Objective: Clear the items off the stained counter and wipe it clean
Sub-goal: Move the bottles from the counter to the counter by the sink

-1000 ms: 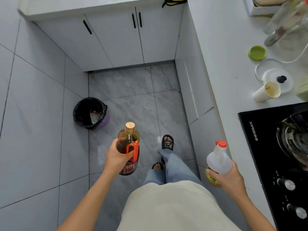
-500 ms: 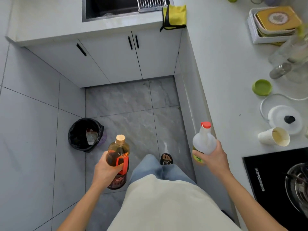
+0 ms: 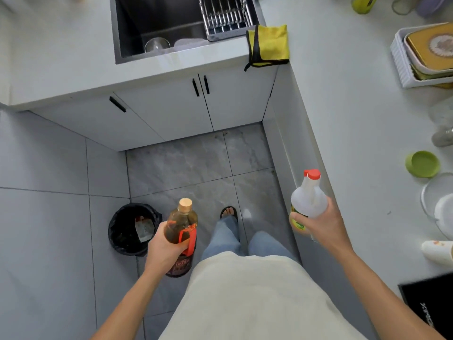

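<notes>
Currently left hand (image 3: 164,251) grips amber bottle (image 3: 182,231) upright over the floor, right of the bin (image 3: 133,229). Right hand (image 3: 318,224) grips white bottle (image 3: 308,200), red cap up, at the surface (image 3: 355,119) edge. Yellow cloth (image 3: 268,44) drapes the sink (image 3: 159,28) corner, far from bin.

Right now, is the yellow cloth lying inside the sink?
No, the yellow cloth hangs over the counter's corner edge, to the right of the sink.
</notes>
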A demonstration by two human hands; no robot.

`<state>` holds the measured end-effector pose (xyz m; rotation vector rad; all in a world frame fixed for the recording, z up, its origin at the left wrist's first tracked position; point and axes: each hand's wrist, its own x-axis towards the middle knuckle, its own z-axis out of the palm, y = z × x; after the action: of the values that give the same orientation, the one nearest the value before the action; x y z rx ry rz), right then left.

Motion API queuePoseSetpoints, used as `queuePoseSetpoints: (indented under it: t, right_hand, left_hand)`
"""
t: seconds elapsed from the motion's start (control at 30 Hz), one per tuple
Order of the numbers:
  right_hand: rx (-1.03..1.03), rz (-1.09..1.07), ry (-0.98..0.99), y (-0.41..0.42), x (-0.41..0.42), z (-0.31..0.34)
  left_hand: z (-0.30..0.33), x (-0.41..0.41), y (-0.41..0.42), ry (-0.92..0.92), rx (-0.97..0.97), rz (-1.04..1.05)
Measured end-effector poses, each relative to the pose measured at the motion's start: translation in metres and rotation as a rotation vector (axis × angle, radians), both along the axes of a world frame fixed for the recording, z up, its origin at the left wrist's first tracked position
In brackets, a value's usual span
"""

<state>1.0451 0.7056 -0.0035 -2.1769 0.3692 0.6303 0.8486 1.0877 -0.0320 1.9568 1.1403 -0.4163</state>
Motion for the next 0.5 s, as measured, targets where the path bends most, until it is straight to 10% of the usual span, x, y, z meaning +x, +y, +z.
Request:
queuePoseSetpoints:
  t: [0.5]
  right_hand:
    - [-0.046,-0.261,0.161,-0.005,0.073,-0.004]
  left_hand:
    - [-0.001,0.294,0.038,-0.114,-0.002,-0.267]
